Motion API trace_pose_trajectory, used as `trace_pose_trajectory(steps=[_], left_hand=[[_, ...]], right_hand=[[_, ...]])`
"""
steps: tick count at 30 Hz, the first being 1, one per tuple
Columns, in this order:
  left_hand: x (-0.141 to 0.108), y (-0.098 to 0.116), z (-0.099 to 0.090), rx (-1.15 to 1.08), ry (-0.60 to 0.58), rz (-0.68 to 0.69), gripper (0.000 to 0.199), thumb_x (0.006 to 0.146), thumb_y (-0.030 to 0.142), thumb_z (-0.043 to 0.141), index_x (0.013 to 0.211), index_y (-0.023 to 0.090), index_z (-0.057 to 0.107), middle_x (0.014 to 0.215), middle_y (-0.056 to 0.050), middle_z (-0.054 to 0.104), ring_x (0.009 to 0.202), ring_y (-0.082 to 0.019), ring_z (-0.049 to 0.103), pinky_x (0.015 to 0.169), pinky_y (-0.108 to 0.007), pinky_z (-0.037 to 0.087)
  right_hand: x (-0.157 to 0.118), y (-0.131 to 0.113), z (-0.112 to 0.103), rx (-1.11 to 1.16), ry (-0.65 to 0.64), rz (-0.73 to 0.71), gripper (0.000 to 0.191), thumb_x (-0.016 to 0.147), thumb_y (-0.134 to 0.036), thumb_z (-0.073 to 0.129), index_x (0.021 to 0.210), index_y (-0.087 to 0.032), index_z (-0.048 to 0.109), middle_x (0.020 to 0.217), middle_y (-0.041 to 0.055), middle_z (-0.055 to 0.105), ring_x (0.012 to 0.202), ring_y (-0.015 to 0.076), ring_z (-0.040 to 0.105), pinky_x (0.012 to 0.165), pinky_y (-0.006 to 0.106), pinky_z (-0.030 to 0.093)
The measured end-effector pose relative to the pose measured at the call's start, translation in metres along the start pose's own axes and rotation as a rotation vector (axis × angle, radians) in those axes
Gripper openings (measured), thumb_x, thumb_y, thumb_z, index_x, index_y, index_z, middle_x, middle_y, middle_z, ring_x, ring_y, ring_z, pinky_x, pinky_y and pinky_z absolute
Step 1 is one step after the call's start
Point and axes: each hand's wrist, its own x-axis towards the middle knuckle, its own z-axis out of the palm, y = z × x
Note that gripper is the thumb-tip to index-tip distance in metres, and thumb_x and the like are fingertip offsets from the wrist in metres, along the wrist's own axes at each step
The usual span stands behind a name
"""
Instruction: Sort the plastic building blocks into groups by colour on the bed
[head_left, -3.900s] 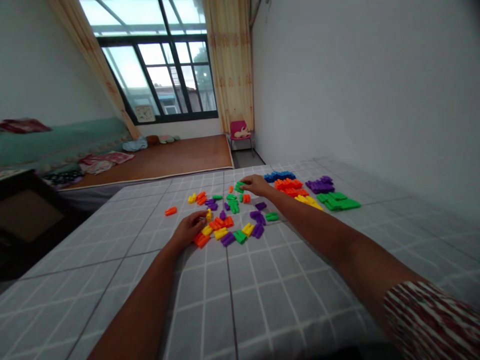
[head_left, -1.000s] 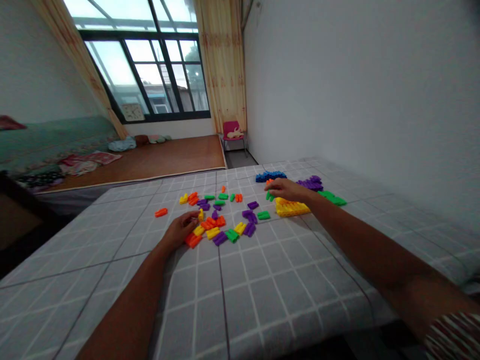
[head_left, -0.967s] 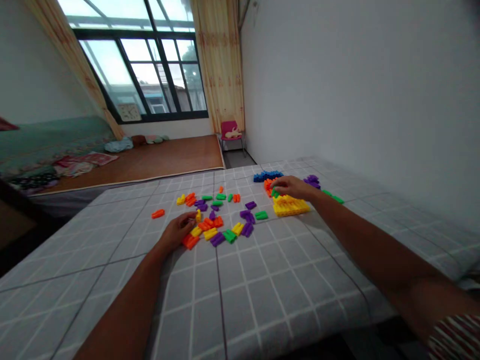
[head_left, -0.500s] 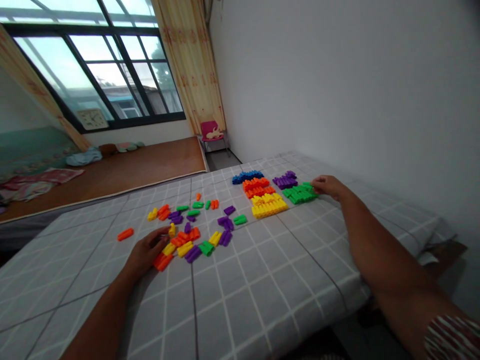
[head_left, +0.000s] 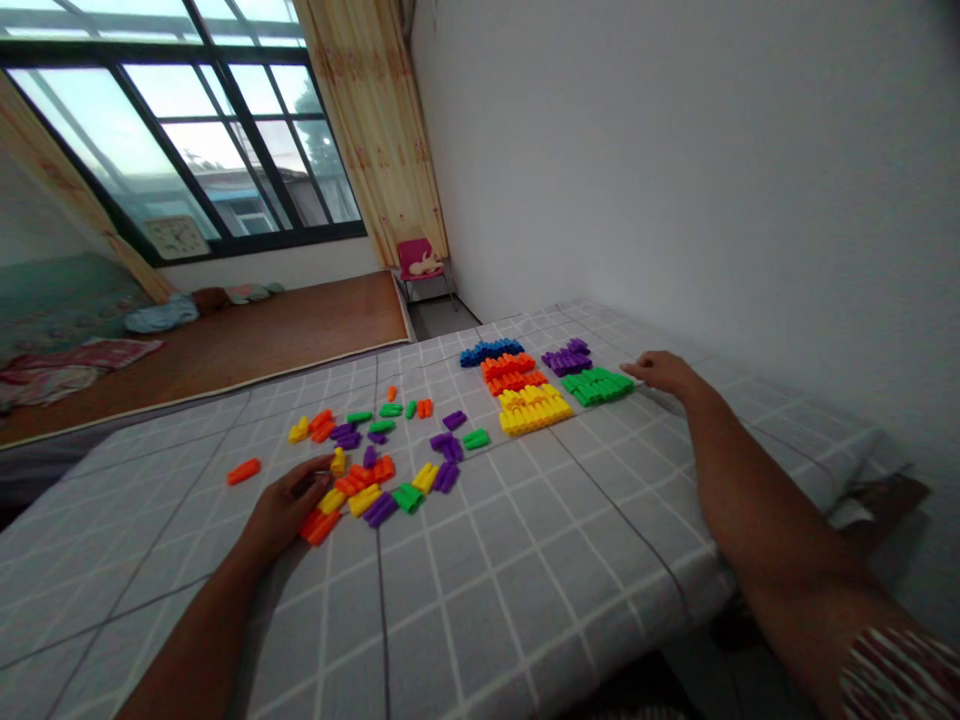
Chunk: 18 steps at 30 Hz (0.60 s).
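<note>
My left hand rests at the near left edge of a loose, mixed cluster of coloured pieces, its fingertips closed around a yellow piece. Orange pieces lie just beside its fingers. To the right, my right hand hovers just off the end of a green row, fingers bunched; whether anything small is between them is hidden. Near that row are a purple group, a blue row, orange rows and yellow rows.
A grey checked cloth covers the table. One orange piece lies apart at the left. Beyond the table are a low brown platform, a pink chair and a window; a white wall rises along the right.
My right hand has come slightly away from the green row, leaving a gap. My left hand stays at the yellow piece. The whole view has shifted slightly.
</note>
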Motion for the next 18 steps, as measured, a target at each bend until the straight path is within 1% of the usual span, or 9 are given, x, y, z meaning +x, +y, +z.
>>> trace_pose_trajectory(steps=[2, 3, 6, 9, 11, 12, 14, 16, 18], left_hand=[[-0.001, 0.001, 0.000, 0.016, 0.000, 0.003, 0.072, 0.067, 0.065, 0.064, 0.119, 0.014, 0.065, 0.106, -0.011, 0.074, 0.095, -0.027, 0.069, 0.081, -0.033, 0.056], [-0.001, 0.001, 0.000, 0.020, 0.001, 0.001, 0.072, 0.067, 0.065, 0.064, 0.119, 0.015, 0.065, 0.105, -0.010, 0.074, 0.094, -0.027, 0.069, 0.081, -0.033, 0.056], [-0.002, 0.002, 0.001, 0.002, 0.003, -0.007, 0.075, 0.066, 0.066, 0.063, 0.119, 0.014, 0.064, 0.102, -0.010, 0.075, 0.092, -0.027, 0.069, 0.079, -0.033, 0.057], [-0.003, 0.001, 0.003, -0.020, 0.009, 0.002, 0.074, 0.067, 0.066, 0.062, 0.120, 0.014, 0.064, 0.101, -0.009, 0.074, 0.092, -0.026, 0.069, 0.081, -0.034, 0.056], [-0.002, 0.000, 0.004, -0.017, 0.022, 0.001, 0.073, 0.067, 0.066, 0.063, 0.119, 0.015, 0.065, 0.100, -0.009, 0.075, 0.091, -0.026, 0.069, 0.081, -0.034, 0.055], [-0.002, 0.001, 0.004, -0.018, 0.027, 0.000, 0.073, 0.066, 0.067, 0.063, 0.117, 0.015, 0.066, 0.101, -0.009, 0.074, 0.091, -0.026, 0.069, 0.081, -0.034, 0.055], [-0.002, 0.002, 0.004, -0.033, 0.034, -0.002, 0.074, 0.065, 0.068, 0.063, 0.116, 0.015, 0.067, 0.104, -0.010, 0.074, 0.091, -0.026, 0.069, 0.081, -0.034, 0.055], [-0.003, 0.004, 0.004, -0.048, 0.035, 0.000, 0.074, 0.065, 0.068, 0.063, 0.116, 0.014, 0.067, 0.106, -0.010, 0.074, 0.093, -0.027, 0.068, 0.081, -0.035, 0.055], [-0.005, 0.006, 0.004, -0.053, 0.041, 0.005, 0.072, 0.067, 0.067, 0.062, 0.116, 0.014, 0.067, 0.107, -0.011, 0.074, 0.094, -0.027, 0.068, 0.082, -0.034, 0.055]], right_hand=[[0.003, 0.004, 0.006, 0.001, 0.101, 0.018, 0.042, 0.085, -0.054, 0.051, 0.082, -0.017, 0.071, 0.081, 0.0091, 0.072, 0.080, 0.0223, 0.066, 0.068, 0.029, 0.046], [0.005, 0.006, 0.010, 0.011, 0.125, 0.024, 0.044, 0.088, -0.053, 0.047, 0.085, -0.017, 0.072, 0.084, 0.0101, 0.073, 0.082, 0.0227, 0.066, 0.070, 0.030, 0.047], [0.009, 0.012, 0.019, 0.013, 0.131, 0.073, 0.050, 0.095, -0.048, 0.034, 0.094, -0.015, 0.072, 0.095, 0.0154, 0.072, 0.092, 0.0251, 0.065, 0.079, 0.034, 0.048], [0.014, 0.012, 0.022, -0.050, 0.138, 0.190, 0.052, 0.097, -0.043, 0.027, 0.111, -0.015, 0.068, 0.117, 0.0198, 0.065, 0.111, 0.0317, 0.058, 0.089, 0.045, 0.047], [0.022, 0.009, 0.021, -0.089, 0.127, 0.243, 0.051, 0.097, -0.041, 0.024, 0.120, -0.018, 0.064, 0.128, 0.0187, 0.060, 0.120, 0.0357, 0.051, 0.091, 0.055, 0.045], [0.027, 0.006, 0.021, -0.104, 0.116, 0.235, 0.050, 0.097, -0.040, 0.024, 0.121, -0.020, 0.063, 0.131, 0.0175, 0.058, 0.122, 0.0365, 0.049, 0.092, 0.059, 0.043], [0.038, 0.003, 0.022, -0.128, 0.095, 0.155, 0.048, 0.097, -0.038, 0.025, 0.122, -0.021, 0.062, 0.136, 0.0155, 0.055, 0.125, 0.0355, 0.048, 0.095, 0.062, 0.040], [0.049, 0.004, 0.028, -0.128, 0.065, 0.039, 0.045, 0.096, -0.038, 0.029, 0.122, -0.021, 0.062, 0.139, 0.0148, 0.053, 0.127, 0.0336, 0.047, 0.100, 0.061, 0.037], [0.057, 0.008, 0.036, -0.075, 0.044, -0.070, 0.042, 0.094, -0.039, 0.036, 0.120, -0.020, 0.064, 0.137, 0.0163, 0.054, 0.127, 0.0323, 0.048, 0.102, 0.058, 0.036]])
